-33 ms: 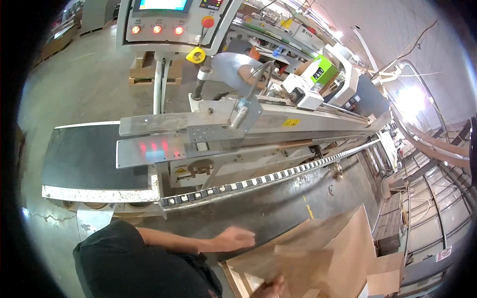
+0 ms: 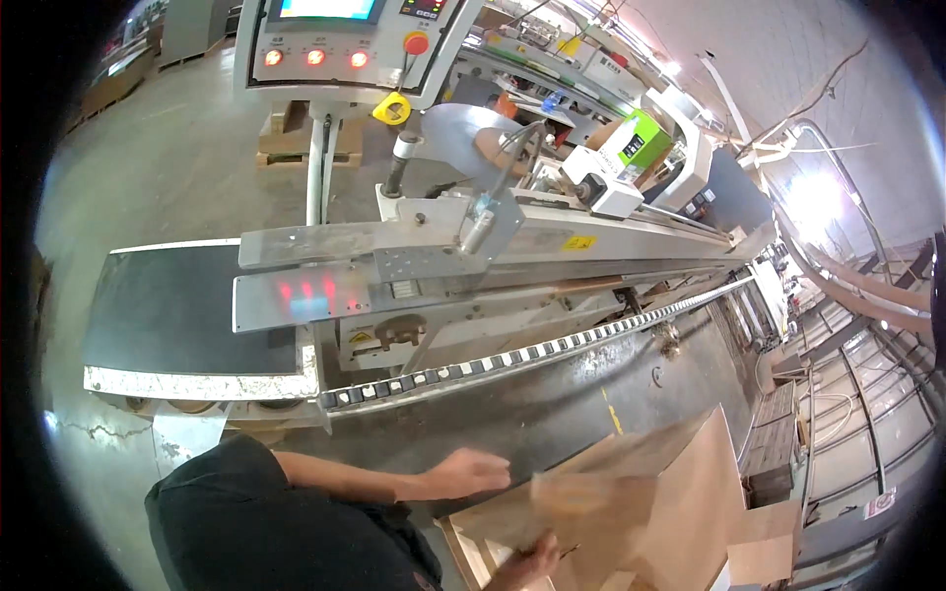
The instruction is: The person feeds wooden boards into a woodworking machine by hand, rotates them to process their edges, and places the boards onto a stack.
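My left hand (image 2: pixel 471 473) reaches out from a black sleeve at the lower left, above the floor by the near side of a large brown cardboard box (image 2: pixel 705 483). Its fingers stretch loosely to the right, with nothing visible in them. At the lower edge, over the box's near left corner, is my right hand (image 2: pixel 530 563); motion smears its fingers. A thin dark bit shows at its fingertips. Just above it, a flat brown piece (image 2: pixel 581 495) is blurred against the box; whether the hand grips it I cannot tell.
Beyond my hands stands a long machine with a row of dark roller blocks (image 2: pixel 532 353) and a black belt table (image 2: pixel 187 313) at left. A control panel (image 2: pixel 335 74) with red-lit buttons hangs above; a yellow tape measure (image 2: pixel 391 108) hangs from it. Wooden panels (image 2: pixel 774 433) are stacked at right.
The blurred brown piece has shifted up and to the left. My right hand has moved slightly left and up, and more of it shows. My left hand is nearly still.
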{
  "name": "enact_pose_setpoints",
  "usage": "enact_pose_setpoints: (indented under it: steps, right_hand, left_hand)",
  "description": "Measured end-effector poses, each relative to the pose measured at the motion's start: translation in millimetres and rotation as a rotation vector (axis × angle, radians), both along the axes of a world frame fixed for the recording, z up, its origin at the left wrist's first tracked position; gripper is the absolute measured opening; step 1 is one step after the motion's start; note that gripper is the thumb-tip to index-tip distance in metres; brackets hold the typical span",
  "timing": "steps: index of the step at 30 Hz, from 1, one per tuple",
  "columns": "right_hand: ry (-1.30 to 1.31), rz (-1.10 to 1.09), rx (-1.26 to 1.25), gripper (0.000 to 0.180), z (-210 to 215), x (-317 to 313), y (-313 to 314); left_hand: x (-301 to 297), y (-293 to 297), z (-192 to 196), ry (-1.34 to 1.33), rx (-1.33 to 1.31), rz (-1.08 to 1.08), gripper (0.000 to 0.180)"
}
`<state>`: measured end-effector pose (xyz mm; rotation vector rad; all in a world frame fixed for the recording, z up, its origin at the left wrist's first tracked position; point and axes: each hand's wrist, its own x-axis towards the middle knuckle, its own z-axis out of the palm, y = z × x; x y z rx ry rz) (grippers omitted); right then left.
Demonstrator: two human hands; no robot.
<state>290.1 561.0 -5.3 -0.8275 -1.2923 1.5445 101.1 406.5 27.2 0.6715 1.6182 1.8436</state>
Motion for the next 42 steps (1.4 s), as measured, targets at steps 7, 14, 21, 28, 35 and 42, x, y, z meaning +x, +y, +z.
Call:
enact_pose_setpoints:
  steps: [7,14,21,28,35,42]
  right_hand:
    - [0.046,0.526,-0.035,0.034,77.5,-114.4,-124.4]
    - [-0.001,0.872,0.009,0.039,66.4,-140.5,-208.8]
    - [-0.066,1.049,-0.192,0.074,64.3,-183.8,-255.7]
    - [-0.059,1.198,-0.086,0.09,26.2,-235.0,-319.8]
    - [-0.356,1.092,0.331,0.092,9.2,-283.5,-340.9]
    - [-0.445,1.029,0.477,0.104,8.1,-320.8,-344.9]
  left_hand:
    - [-12.1,-83.9,27.7,-0.224,0.154,0.404,0.028]
    - [-13.4,-200.5,53.1,-0.294,0.264,0.771,0.031]
    - [-17.9,-330.5,40.7,-0.374,0.164,0.941,0.027]
    - [-68.6,-396.6,7.9,-0.297,0.197,1.011,0.035]
    - [-121.6,-433.8,-12.2,-0.132,-0.159,1.244,0.031]
    - [-147.5,-451.8,-21.4,0.088,-0.516,1.283,0.024]
